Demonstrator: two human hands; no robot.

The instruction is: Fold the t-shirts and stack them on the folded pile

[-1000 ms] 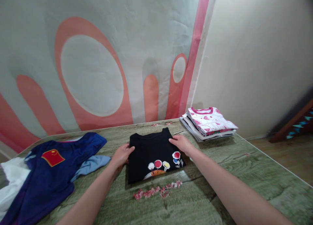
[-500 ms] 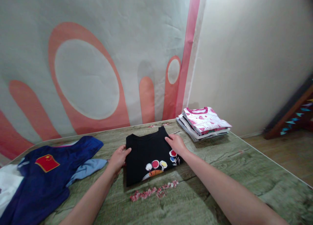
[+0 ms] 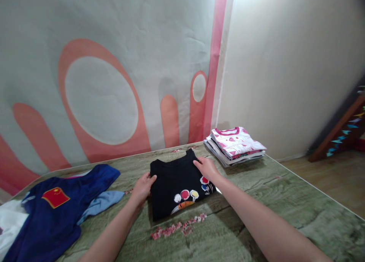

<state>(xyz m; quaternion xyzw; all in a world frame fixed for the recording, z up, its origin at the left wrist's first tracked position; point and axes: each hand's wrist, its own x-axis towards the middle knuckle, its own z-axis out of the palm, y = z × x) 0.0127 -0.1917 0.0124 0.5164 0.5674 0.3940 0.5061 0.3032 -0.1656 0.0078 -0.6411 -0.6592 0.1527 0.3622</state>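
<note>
A black shirt point(image 3: 171, 180) with a flower print lies folded into a rough rectangle near the middle of the table. My left hand point(image 3: 145, 186) grips its left edge, thumb on top and the other fingers partly hidden. On the opposite side, my right hand point(image 3: 207, 167) pinches the right edge below the collar, its fingertips partly under the cloth. Behind and to the right sits a stack of folded clothes point(image 3: 236, 142), topped by a white shirt with pink prints and a pink collar.
Loose dark blue clothing point(image 3: 48, 220) with a red patch spreads over the left of the table point(image 3: 242, 227). Beside it lie light blue cloth point(image 3: 99, 203) and white cloth point(image 3: 11, 224). A wall point(image 3: 176, 37) rises behind the table.
The black shirt has shifted slightly to the right between my hands, and its right edge looks a little lifted. The whole view has also moved slightly.
</note>
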